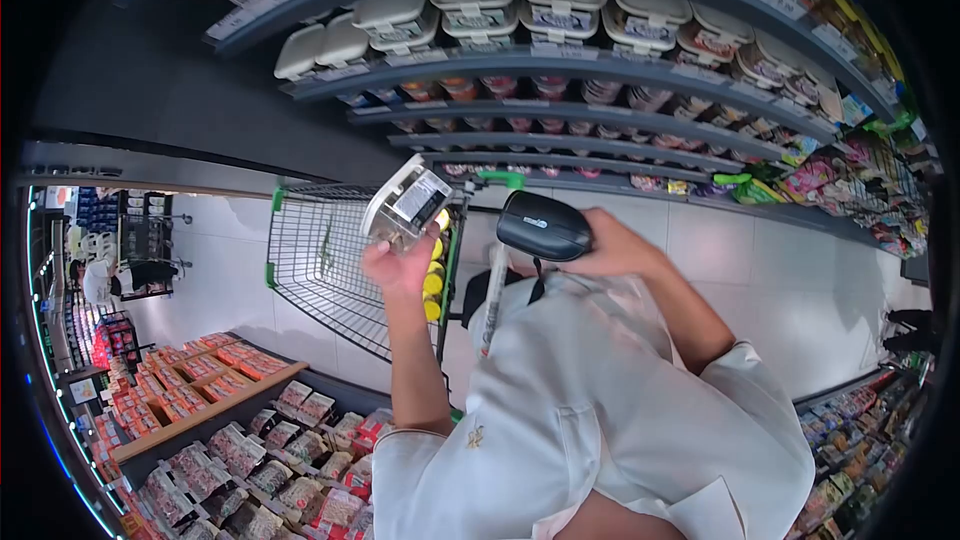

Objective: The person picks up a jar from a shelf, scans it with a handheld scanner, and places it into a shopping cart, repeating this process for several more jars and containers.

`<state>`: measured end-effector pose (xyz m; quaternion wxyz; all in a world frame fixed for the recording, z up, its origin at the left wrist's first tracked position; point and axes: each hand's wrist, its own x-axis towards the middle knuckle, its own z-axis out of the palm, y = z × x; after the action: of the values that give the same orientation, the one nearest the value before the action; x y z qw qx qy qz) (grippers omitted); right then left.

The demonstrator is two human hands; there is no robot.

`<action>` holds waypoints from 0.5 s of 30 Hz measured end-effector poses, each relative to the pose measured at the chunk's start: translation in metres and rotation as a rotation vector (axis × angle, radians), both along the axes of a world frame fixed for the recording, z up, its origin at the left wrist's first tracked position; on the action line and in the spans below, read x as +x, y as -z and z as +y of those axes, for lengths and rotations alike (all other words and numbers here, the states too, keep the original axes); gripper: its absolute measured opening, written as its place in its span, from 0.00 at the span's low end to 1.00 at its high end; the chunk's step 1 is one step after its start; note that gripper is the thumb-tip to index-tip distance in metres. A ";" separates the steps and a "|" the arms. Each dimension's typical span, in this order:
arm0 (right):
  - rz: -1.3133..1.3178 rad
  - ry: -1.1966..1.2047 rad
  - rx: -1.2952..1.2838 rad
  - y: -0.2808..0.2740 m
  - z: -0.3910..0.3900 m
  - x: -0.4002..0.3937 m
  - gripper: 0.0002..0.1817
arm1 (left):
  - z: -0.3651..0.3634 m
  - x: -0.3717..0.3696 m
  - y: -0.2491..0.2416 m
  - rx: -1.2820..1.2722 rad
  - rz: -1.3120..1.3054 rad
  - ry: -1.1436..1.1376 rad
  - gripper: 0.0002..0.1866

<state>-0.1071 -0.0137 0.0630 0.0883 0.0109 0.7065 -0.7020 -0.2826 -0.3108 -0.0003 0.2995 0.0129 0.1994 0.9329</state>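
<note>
My left hand (398, 265) is raised and holds a clear plastic food pack (405, 205) with a white label, tilted toward me. My right hand (612, 245) grips a black handheld scanner (543, 225), which sits just right of the pack and points at it. Both arms come out of the short sleeves of my white shirt (590, 410). Behind the pack stands a wire shopping cart (320, 260) with green trim, and yellow items (433, 280) show at its near end.
Dark shelves (560, 65) with lidded tubs and cups run across the aisle, and packaged goods fill the far right. A chilled case of wrapped meat trays (250, 450) lies lower left. One person (100, 280) stands far left and another person (905, 330) is at the right edge.
</note>
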 end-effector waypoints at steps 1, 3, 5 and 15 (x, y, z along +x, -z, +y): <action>0.200 0.002 0.109 -0.013 0.010 0.006 0.20 | 0.008 0.015 0.004 0.090 -0.055 0.062 0.44; 0.238 -0.109 0.363 -0.054 0.030 0.019 0.21 | 0.025 0.036 0.007 0.109 -0.095 0.142 0.51; 0.244 -0.176 0.512 -0.080 0.041 0.030 0.20 | 0.031 0.048 0.022 0.082 -0.092 0.172 0.55; 0.091 -0.290 0.678 -0.089 0.050 0.060 0.15 | 0.058 0.061 0.028 0.102 0.054 0.457 0.61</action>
<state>-0.0474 0.0361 0.1517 0.1467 -0.0921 0.8965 -0.4079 -0.2216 -0.2528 -0.0287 0.4964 0.0977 0.1517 0.8491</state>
